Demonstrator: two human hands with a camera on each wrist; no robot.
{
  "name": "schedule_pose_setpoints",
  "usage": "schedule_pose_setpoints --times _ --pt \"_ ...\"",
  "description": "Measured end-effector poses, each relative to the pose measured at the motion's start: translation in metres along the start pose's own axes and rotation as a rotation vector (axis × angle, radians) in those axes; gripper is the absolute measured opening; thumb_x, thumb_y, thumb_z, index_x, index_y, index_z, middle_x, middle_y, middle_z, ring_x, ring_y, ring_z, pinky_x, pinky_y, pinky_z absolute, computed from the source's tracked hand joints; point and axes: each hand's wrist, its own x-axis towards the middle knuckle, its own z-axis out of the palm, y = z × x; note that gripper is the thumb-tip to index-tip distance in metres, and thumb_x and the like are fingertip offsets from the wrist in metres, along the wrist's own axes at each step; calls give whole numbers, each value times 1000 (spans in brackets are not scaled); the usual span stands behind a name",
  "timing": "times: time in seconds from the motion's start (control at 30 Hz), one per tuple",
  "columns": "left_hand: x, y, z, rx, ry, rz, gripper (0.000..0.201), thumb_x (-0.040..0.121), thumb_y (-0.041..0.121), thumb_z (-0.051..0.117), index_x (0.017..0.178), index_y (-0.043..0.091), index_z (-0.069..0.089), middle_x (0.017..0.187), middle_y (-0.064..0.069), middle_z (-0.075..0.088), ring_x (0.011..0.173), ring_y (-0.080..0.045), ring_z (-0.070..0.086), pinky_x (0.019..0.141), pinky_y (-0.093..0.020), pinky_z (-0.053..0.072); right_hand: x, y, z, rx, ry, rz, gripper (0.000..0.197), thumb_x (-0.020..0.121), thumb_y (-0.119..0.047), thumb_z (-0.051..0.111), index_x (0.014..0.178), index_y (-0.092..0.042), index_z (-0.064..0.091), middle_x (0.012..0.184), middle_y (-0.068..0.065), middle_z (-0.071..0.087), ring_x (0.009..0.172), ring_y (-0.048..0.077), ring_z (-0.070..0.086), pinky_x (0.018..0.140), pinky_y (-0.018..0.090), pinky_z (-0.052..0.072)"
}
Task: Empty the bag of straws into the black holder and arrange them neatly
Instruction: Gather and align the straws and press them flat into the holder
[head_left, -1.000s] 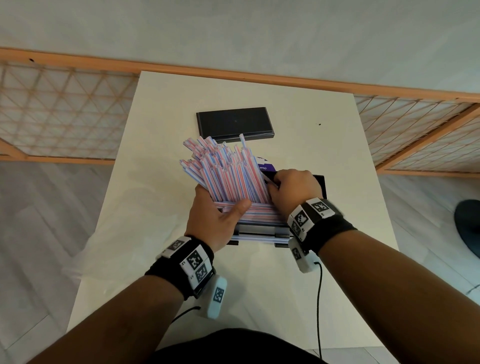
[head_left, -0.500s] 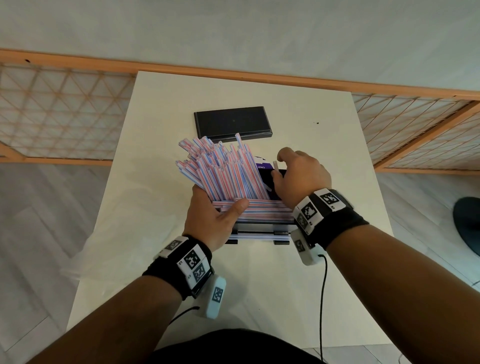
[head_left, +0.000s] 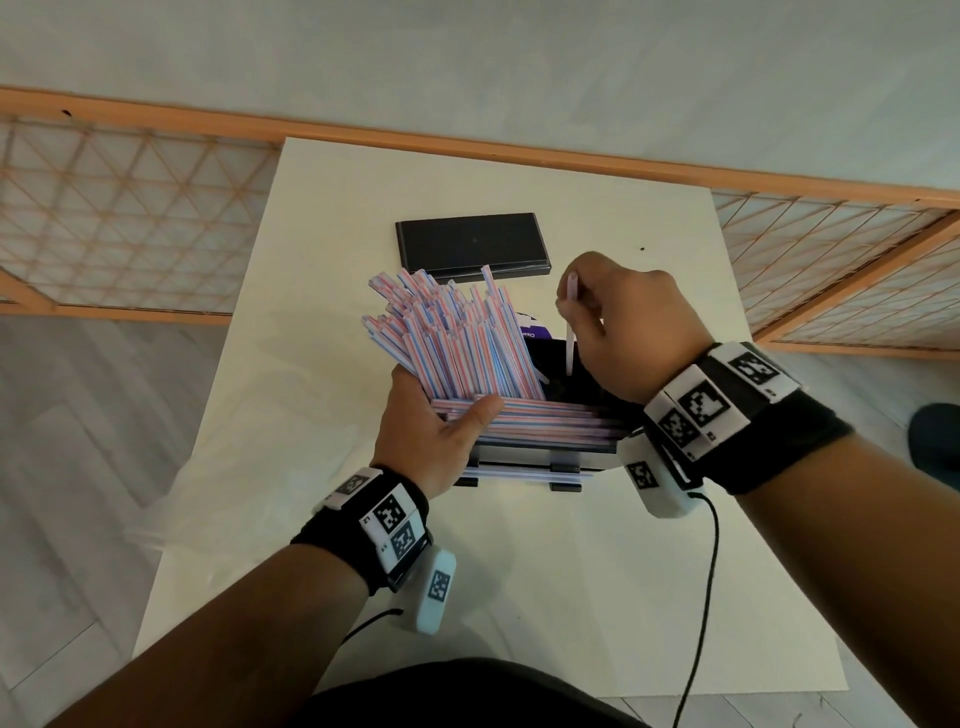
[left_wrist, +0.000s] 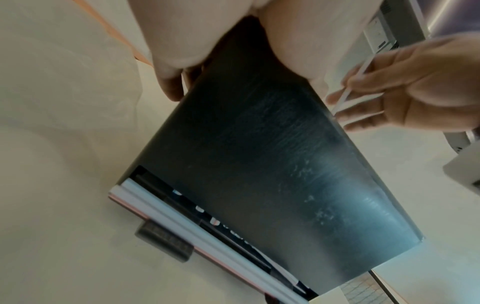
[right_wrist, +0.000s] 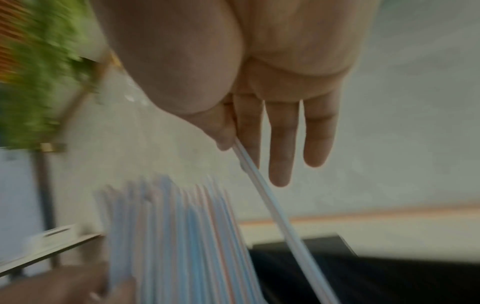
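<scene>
The black holder stands mid-table with striped straws lying flat across its top. A thick bundle of straws leans upright out of its left end. My left hand grips that bundle at its base, thumb laid across the flat straws. My right hand hovers above the holder's right half and pinches a single straw between thumb and forefinger. In the left wrist view the holder's dark wall fills the middle. In the right wrist view the single straw hangs from my fingertips over the blurred bundle.
The holder's flat black lid lies behind the holder on the cream table. A purple label shows behind the bundle. Crumpled clear plastic lies at the table's left edge. Wooden lattice panels flank the table.
My right hand has lifted up and away from the holder's right side, and a single straw is now pinched in it. The left hand and the bundle have stayed put.
</scene>
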Motion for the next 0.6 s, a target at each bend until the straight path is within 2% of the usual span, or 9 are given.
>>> schedule_pose_setpoints --times 0.07,0.1,0.13,0.2,0.27,0.33,0.47,0.53,0.6 --pt "0 0 1 -9 7 5 64 75 39 84 123 23 45 116 7 65 107 -9 64 95 -32 53 -6 -13 -9 31 -13 -139 4 95 -13 54 97 -13 57 80 3 66 70 26 60 63 33 47" --pt "0 2 1 -27 7 10 66 74 46 83 122 23 44 115 8 65 105 -6 64 94 -28 52 -10 -20 -10 52 -28 -195 6 95 -12 53 99 -13 58 82 1 64 71 23 57 63 31 42" --pt "-1 5 1 -49 6 19 71 71 59 79 120 22 44 111 8 65 101 -1 63 90 -21 50 -14 -26 -7 73 -52 -240 8 95 -12 53 100 -13 59 84 -1 61 72 21 54 65 29 38" --pt "-4 11 0 -91 22 61 82 70 83 57 113 14 43 96 11 59 84 12 56 77 -5 42 -23 -31 9 99 -142 -285 16 94 -19 52 104 -13 62 90 1 62 78 22 56 72 30 43" --pt "-8 15 -2 -157 63 89 73 79 76 40 105 8 39 89 14 50 75 11 51 71 -3 38 -32 -26 31 81 -274 -212 28 94 -32 55 114 -13 62 103 5 64 92 25 61 83 34 48" --pt "-8 18 -4 -210 93 80 65 81 66 34 110 8 39 93 15 49 78 13 51 71 -2 38 -39 -15 50 44 -370 -19 46 90 -49 60 122 -17 55 112 2 58 100 21 58 88 33 48" --pt "0 23 -6 -112 38 101 42 87 51 57 121 31 42 116 25 54 106 18 53 87 0 38 -43 9 74 -7 -414 257 66 78 -75 53 111 -19 48 107 0 55 93 19 56 77 32 49" --pt "3 21 -2 -63 -17 93 43 82 48 66 119 36 47 116 18 63 106 15 58 91 -8 44 -40 14 79 19 -419 294 68 74 -80 51 106 -20 46 104 1 58 88 19 58 71 32 50" --pt "5 22 -2 -95 -33 38 52 74 48 74 120 36 54 115 14 69 106 5 64 95 -25 52 -35 13 78 30 -401 288 66 75 -81 49 100 -20 46 96 0 60 80 17 57 64 29 45"
